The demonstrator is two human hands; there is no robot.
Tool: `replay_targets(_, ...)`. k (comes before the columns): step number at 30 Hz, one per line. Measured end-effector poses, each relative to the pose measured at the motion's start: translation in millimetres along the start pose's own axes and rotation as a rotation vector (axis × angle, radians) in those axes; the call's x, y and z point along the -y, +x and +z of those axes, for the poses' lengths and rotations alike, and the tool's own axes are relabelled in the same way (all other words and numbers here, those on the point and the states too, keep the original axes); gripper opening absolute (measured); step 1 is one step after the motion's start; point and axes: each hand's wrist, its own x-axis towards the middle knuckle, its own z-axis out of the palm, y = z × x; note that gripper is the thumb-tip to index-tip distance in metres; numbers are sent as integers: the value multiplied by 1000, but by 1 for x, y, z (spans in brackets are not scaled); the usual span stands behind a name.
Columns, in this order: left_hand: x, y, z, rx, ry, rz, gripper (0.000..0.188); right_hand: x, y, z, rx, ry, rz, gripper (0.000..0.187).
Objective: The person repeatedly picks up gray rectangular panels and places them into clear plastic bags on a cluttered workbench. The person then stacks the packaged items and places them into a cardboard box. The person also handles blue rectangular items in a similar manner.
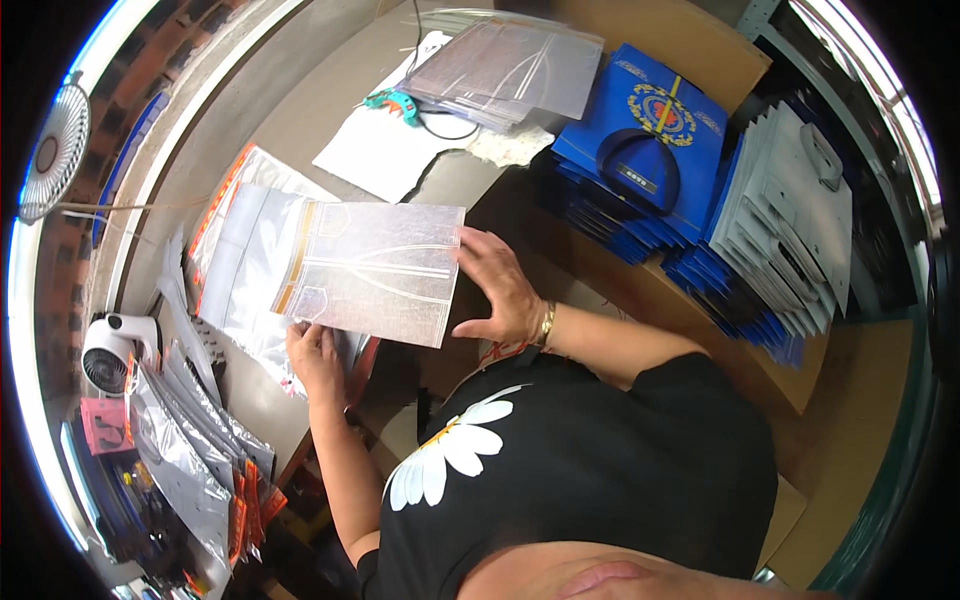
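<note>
A flat grey-silver sheet (385,270) printed with white seam-like lines and pockets, with a brown band at its left end, lies over clear plastic bags (240,290) with orange edges. My left hand (316,360) is closed at the sheet's near left edge, fingers curled together; whether it also pinches the plastic beneath is hidden. My right hand (500,290) is at the sheet's right edge. Its fingertips touch that edge, and the thumb is spread away from the fingers.
Similar grey sheets (500,70) are stacked at the back, by white paper (385,150) and a teal tape-cutter-like tool (392,104). Blue bags (640,140) and pale handled bags (790,210) are piled on the right. Bagged pieces (185,430) and a small fan (110,355) stand left.
</note>
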Motion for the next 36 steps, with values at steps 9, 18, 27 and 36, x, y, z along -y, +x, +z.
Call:
replay_targets(9,17,8,-4,39,-136,-71,13,-15,16,61,241,1188,1191,37)
replay_targets(18,5,22,-32,257,-687,-536,22,21,-40,-66,294,1456,1318,39)
replay_targets(27,-34,39,-55,173,-143,25,15,45,-30,-57,-48,1236,1112,35)
replay_targets(36,-52,23,-52,-106,56,327,12,66,46,-7,642,1350,1054,21)
